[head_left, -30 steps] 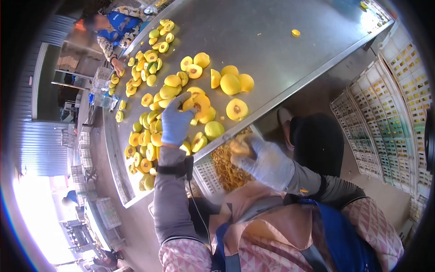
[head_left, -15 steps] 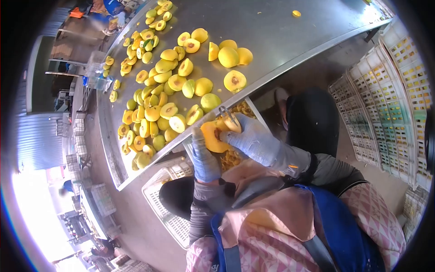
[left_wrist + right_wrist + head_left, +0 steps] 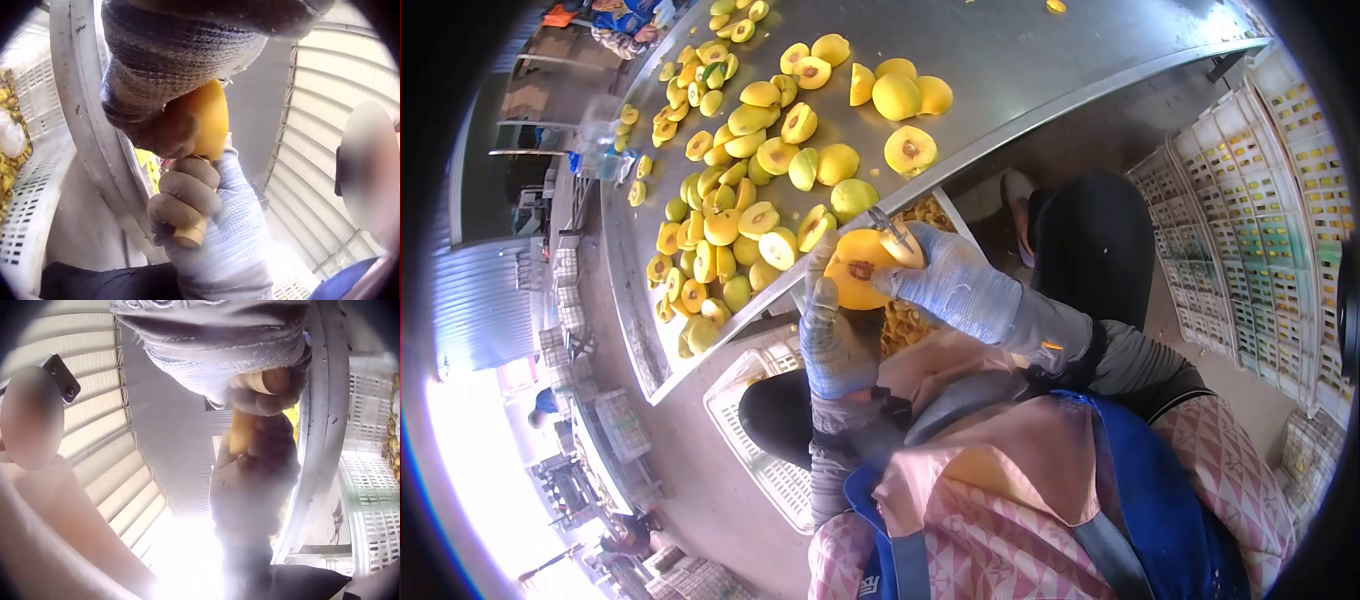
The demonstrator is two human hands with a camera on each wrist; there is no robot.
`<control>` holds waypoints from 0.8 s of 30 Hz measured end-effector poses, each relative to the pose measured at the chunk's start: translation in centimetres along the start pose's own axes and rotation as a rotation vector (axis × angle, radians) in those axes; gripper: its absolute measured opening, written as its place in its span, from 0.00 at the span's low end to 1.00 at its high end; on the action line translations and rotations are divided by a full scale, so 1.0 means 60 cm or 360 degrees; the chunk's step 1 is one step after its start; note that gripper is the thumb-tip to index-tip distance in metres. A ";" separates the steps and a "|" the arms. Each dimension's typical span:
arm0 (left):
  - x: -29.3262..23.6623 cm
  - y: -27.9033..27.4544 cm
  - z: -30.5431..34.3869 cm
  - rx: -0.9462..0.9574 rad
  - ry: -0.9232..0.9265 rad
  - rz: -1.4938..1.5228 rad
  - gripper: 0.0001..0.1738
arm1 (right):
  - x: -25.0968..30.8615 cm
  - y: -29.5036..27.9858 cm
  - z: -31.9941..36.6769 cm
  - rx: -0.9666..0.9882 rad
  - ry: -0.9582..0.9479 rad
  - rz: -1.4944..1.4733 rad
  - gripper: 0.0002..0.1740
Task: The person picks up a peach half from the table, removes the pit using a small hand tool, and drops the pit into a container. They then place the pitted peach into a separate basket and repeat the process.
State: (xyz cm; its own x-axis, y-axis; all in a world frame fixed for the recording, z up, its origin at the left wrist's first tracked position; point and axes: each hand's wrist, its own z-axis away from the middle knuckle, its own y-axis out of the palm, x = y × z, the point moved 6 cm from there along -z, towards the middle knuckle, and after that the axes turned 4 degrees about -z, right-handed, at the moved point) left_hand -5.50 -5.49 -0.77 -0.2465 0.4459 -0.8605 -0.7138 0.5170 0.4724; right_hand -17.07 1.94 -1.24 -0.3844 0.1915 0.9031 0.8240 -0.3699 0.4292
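Over the table's near edge, my gloved left hand (image 3: 835, 345) holds a yellow peach half (image 3: 847, 287), its cut face showing a reddish stone hollow. My gloved right hand (image 3: 965, 285) is close against it, the thumb at the cut face. That hand grips a tool with a wooden handle (image 3: 190, 234), whose end also sticks out of the fist in the right wrist view. A small piece of metal (image 3: 880, 217) shows above the right fingers; the rest of the tool's working end is hidden. Many peach halves (image 3: 722, 227) lie on the metal table (image 3: 990, 75) beyond.
Beneath the table edge, below the hands, is a container of peach scraps (image 3: 900, 325). A white perforated crate (image 3: 745, 400) stands by my left leg, and tall white crates (image 3: 1200, 230) line the right. Another person (image 3: 628, 25) is at the table's far side.
My left hand has come back from the pile to the table edge with a peach half. The right hand has met it there with the tool. Over the last half second both stay together.
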 end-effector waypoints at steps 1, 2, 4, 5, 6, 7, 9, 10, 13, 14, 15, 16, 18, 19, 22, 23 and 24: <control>-0.010 0.018 0.000 0.0116 0.0076 -0.0067 0.43 | 0.010 -0.001 0.002 -0.0031 -0.0188 0.0236 0.22; -0.015 0.034 0.008 0.0096 0.0142 -0.0291 0.45 | 0.014 -0.007 0.004 -0.0044 -0.0184 0.0239 0.22; -0.021 0.005 0.009 0.0161 -0.0045 -0.0200 0.43 | 0.038 -0.013 0.007 -0.0003 -0.0171 0.0299 0.22; -0.017 -0.005 0.011 0.0215 -0.0216 -0.0112 0.43 | 0.041 -0.013 0.009 -0.0001 -0.0166 0.0297 0.22; -0.025 -0.008 0.009 0.0018 -0.0241 -0.0211 0.41 | 0.041 -0.005 0.012 0.0067 -0.0145 0.0464 0.22; -0.023 -0.016 0.009 0.0006 -0.0241 -0.0214 0.41 | 0.038 0.003 0.014 0.0137 -0.0128 0.0631 0.22; 0.002 -0.033 0.008 0.0078 -0.0463 -0.0517 0.39 | 0.029 0.012 0.015 0.0200 -0.0251 0.0819 0.22; 0.009 -0.036 0.001 0.0008 -0.0428 -0.0424 0.39 | 0.032 0.006 0.016 0.0100 -0.0172 0.0830 0.22; 0.004 -0.019 -0.005 -0.0303 -0.0246 0.0207 0.36 | 0.042 -0.004 0.021 -0.0025 -0.0182 0.0929 0.22; 0.007 -0.033 -0.012 -0.0218 -0.0202 0.0383 0.33 | 0.047 -0.003 0.025 -0.0047 -0.0263 0.1012 0.24; 0.008 -0.032 -0.014 -0.0224 -0.0197 0.0388 0.33 | 0.044 0.002 0.028 -0.0038 -0.0262 0.1014 0.24; 0.002 -0.032 -0.016 -0.0277 -0.0070 0.0285 0.32 | 0.036 0.011 0.033 0.0013 -0.0257 0.1158 0.23; -0.011 -0.028 -0.013 -0.0254 0.0134 0.0132 0.28 | 0.026 0.025 0.040 -0.0009 -0.0420 0.1320 0.21; -0.010 -0.023 -0.012 -0.0256 0.0134 0.0134 0.28 | 0.022 0.025 0.041 -0.0008 -0.0418 0.1321 0.21; -0.012 -0.012 -0.005 -0.0395 0.0228 0.0100 0.26 | 0.011 0.031 0.038 0.0101 -0.0276 0.1298 0.21; -0.015 -0.008 -0.003 -0.0370 0.0302 0.0041 0.26 | 0.015 0.034 0.038 0.0104 -0.0341 0.1332 0.21; -0.017 -0.004 -0.002 -0.0343 0.0374 -0.0017 0.25 | 0.019 0.037 0.039 0.0105 -0.0406 0.1366 0.21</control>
State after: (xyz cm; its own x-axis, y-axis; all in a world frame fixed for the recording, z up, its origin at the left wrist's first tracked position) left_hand -5.15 -6.16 -0.02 -0.3651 0.2473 -0.8975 -0.8336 0.3425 0.4334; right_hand -14.69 3.45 0.71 0.4726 0.0720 0.8783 0.8104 -0.4272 -0.4010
